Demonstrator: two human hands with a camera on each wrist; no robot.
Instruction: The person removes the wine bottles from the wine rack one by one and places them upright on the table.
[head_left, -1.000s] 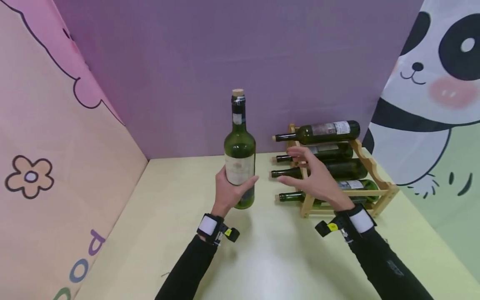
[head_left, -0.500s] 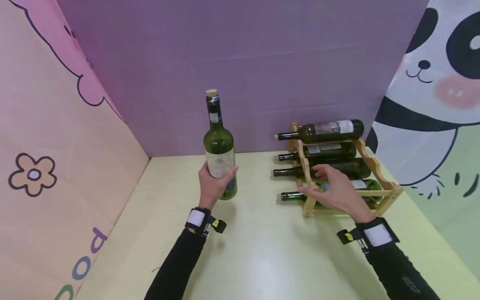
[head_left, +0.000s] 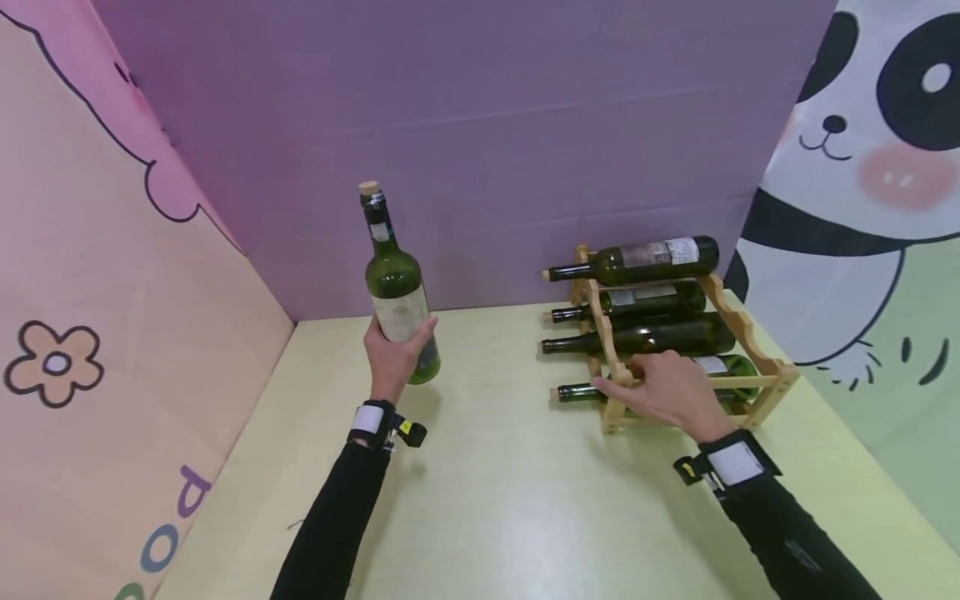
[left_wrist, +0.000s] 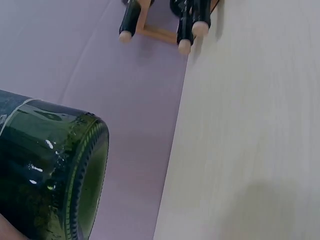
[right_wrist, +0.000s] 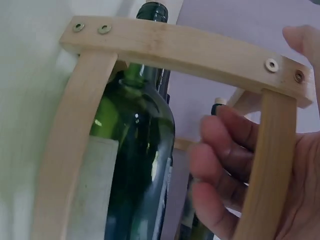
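My left hand [head_left: 392,358] grips the lower body of a green wine bottle [head_left: 394,277] with a cork and a pale label. The bottle is raised off the table, tilted slightly left. Its ridged base [left_wrist: 80,175] fills the left of the left wrist view. At the right, my right hand [head_left: 671,390] holds the front top rail of a wooden wine rack [head_left: 776,380]. In the right wrist view its fingers [right_wrist: 222,155] curl round the rail from inside the rack, beside a lying green bottle [right_wrist: 137,150]. The thumb lies near the rail's left corner.
Several corked bottles lie in the rack with necks pointing left, one bottle [head_left: 652,260] on the top tier. The pale table [head_left: 510,500] meets a purple backdrop [head_left: 480,150] behind. Printed cloth walls stand at both sides.
My left hand has carried the bottle leftward, tilting it a little. The right hand has come down and right onto the rack's front rail, its fingers curling round it.
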